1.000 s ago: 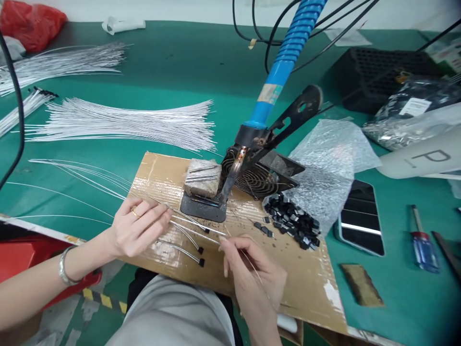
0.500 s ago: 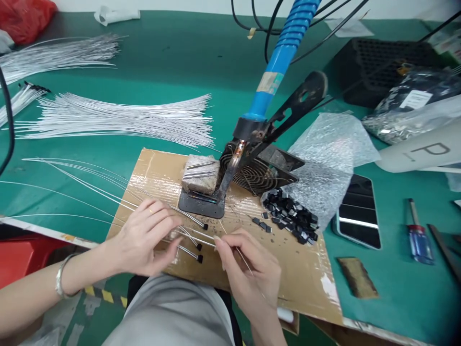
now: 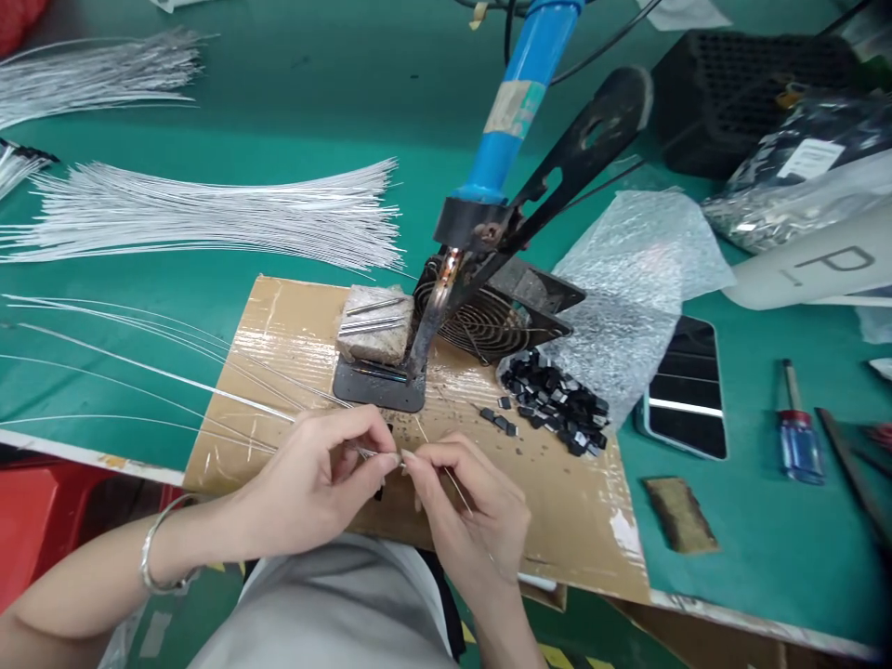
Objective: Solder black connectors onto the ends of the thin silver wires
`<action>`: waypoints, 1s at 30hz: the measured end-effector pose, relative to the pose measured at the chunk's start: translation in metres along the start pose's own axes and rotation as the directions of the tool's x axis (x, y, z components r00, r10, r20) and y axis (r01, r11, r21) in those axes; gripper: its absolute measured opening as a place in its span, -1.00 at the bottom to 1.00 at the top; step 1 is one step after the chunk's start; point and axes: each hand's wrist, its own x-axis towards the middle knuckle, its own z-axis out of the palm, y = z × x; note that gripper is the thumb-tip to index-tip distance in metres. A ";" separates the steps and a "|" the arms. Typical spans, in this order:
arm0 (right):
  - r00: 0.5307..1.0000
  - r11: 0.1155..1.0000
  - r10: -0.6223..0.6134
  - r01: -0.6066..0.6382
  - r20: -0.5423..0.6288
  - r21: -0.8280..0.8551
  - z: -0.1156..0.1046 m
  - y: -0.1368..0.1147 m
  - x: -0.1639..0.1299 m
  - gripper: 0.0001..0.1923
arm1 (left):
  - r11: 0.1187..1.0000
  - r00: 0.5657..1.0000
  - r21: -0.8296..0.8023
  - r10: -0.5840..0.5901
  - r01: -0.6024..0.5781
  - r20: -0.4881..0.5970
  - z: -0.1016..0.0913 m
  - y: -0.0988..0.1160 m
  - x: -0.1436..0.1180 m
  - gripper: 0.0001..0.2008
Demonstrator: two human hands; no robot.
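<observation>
My left hand pinches thin white wires near their ends, thumb against forefinger. Close beside it, my right hand is closed, its fingertips at the same wire ends. A thin silvery strand also passes through the right hand's fingers. What lies between the fingertips is mostly hidden. Black-tipped wire ends under the left hand are largely covered. Just beyond the hands is a soldering iron with a blue handle, fixed in a black stand, its tip angled down beside a pale block carrying short metal rods.
A cardboard sheet covers the work area. Small black pieces lie heaped by bubble wrap. A fan sits behind the iron. Rightward are a phone, a screwdriver and a sponge. Wire bundles lie behind left.
My left hand has moved right along the wires and its spread fingers have closed into a pinch, meeting my right fingertips. The whole view has shifted slightly.
</observation>
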 end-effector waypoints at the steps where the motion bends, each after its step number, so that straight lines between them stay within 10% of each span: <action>1: 1.000 1.000 0.011 -0.011 -0.004 0.013 0.001 0.000 0.000 -0.79 | 1.000 1.000 -0.024 -0.014 0.014 0.006 0.000 0.001 0.001 -0.82; 10: 0.980 0.953 0.195 -0.196 0.026 0.231 -0.009 0.002 -0.003 -0.54 | 0.986 0.991 -0.118 -0.128 0.122 -0.045 0.001 0.000 0.004 -0.80; 30: 0.996 0.998 -0.056 0.055 0.068 0.016 0.001 -0.004 0.011 -0.77 | 0.973 0.989 -0.176 -0.150 0.147 -0.001 0.001 0.004 0.005 -0.81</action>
